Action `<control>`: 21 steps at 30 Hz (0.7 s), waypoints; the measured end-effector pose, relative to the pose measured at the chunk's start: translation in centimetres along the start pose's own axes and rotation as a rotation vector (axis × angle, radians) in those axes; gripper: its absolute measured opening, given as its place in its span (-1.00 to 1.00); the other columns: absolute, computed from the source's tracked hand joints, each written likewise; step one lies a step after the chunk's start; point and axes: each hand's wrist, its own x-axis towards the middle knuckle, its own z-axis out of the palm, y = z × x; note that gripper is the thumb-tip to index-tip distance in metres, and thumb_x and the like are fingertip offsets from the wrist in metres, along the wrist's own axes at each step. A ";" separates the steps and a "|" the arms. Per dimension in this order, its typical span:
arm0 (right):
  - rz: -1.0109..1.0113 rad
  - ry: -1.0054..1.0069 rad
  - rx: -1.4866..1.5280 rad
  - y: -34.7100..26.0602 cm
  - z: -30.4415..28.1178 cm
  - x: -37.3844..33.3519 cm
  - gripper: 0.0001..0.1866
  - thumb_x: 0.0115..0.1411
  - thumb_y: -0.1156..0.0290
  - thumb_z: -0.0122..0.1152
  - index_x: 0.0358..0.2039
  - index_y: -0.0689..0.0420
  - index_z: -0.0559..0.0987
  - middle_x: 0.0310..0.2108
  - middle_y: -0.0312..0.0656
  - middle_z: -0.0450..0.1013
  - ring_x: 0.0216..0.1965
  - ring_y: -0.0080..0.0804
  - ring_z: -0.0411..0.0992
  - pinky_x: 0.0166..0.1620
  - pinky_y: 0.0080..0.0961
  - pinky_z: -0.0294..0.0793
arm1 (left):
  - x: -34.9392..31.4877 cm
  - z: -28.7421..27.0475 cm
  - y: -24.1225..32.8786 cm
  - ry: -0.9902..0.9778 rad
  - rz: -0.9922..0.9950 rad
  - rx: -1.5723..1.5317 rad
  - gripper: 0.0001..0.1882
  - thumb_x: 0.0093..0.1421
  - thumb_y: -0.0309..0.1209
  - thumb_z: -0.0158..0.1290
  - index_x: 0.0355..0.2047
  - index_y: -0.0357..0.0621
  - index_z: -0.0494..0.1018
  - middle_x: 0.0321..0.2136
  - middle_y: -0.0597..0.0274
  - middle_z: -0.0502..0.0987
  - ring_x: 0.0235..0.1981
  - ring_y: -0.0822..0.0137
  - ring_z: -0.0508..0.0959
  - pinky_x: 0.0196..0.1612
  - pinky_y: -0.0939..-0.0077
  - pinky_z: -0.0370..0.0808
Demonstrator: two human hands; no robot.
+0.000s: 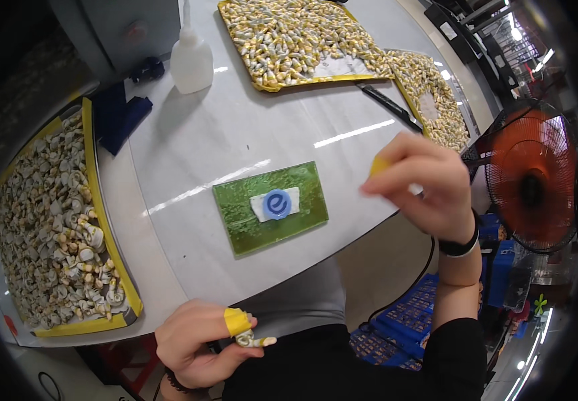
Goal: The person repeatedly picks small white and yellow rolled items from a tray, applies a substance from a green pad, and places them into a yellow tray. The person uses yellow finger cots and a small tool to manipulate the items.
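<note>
My left hand (199, 344) is at the table's near edge, thumb and index finger closed on a small spiral shell-like piece (247, 339), cream and grey with a thin tail pointing right. Yellow tape wraps that index finger. Over the right side of the table, my right hand (422, 180) is raised in a pinch, blurred at the fingertips, and whatever it may hold cannot be made out. Yellow tape shows on one of its fingers too. Between the hands lies a green glass-like slab (249, 230) bearing a white pad (294, 198) with a round blue disc (277, 204).
A yellow-edged tray (88, 200) of spiral pieces stands at left. Far back are another full tray (262, 87) and more pieces (436, 87), with a black pen-like tool (389, 107) beside them. A white squeeze bottle (192, 63) stands near dark blue cloth (125, 123). An orange fan (533, 174) is at right.
</note>
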 end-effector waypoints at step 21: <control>-0.214 -0.156 -0.196 -0.2 5.5 3.6 -0.78 -0.23 0.64 0.22 -0.47 0.19 0.50 -0.53 -0.24 0.37 -0.45 -0.31 0.36 -0.42 -0.45 0.41 | 0.0 -0.2 -0.6 0.019 -0.070 -0.105 -0.61 -0.16 -0.32 0.37 -0.40 -0.27 0.46 -0.53 0.13 0.56 -0.49 0.35 0.52 -0.43 0.59 0.42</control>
